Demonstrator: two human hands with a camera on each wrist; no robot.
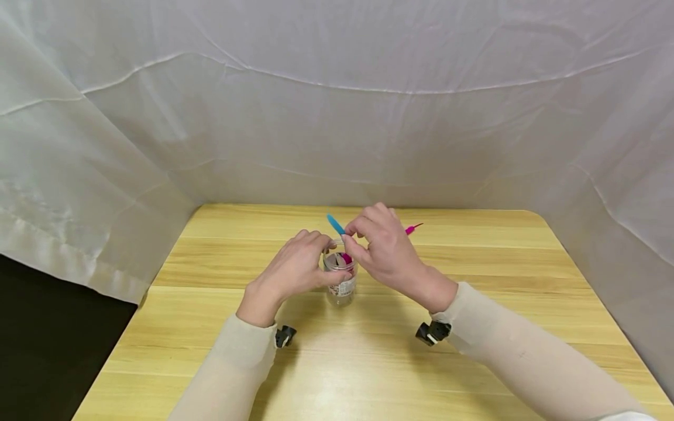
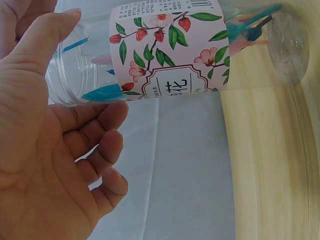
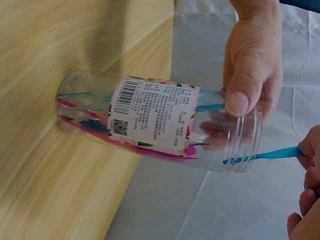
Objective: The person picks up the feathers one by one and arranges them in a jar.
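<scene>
A clear plastic jar [image 1: 340,282] with a floral label stands on the wooden table [image 1: 474,362]. My left hand [image 1: 297,266] grips it near the rim, thumb across the mouth edge. In the left wrist view the jar [image 2: 165,55] lies against the fingers of the left hand [image 2: 50,150]. Blue and pink sticks are inside the jar [image 3: 155,120]. My right hand [image 1: 383,248] pinches a blue stick [image 1: 334,224] above the jar. In the right wrist view the blue stick [image 3: 265,155] reaches into the jar's mouth. A pink stick [image 1: 413,228] shows beyond the right hand; whether it is held is unclear.
White cloth [image 1: 337,117] hangs behind and on both sides of the table. Its left edge drops to a dark floor [image 1: 47,351]. Small black wrist cameras [image 1: 433,331] sit under both forearms.
</scene>
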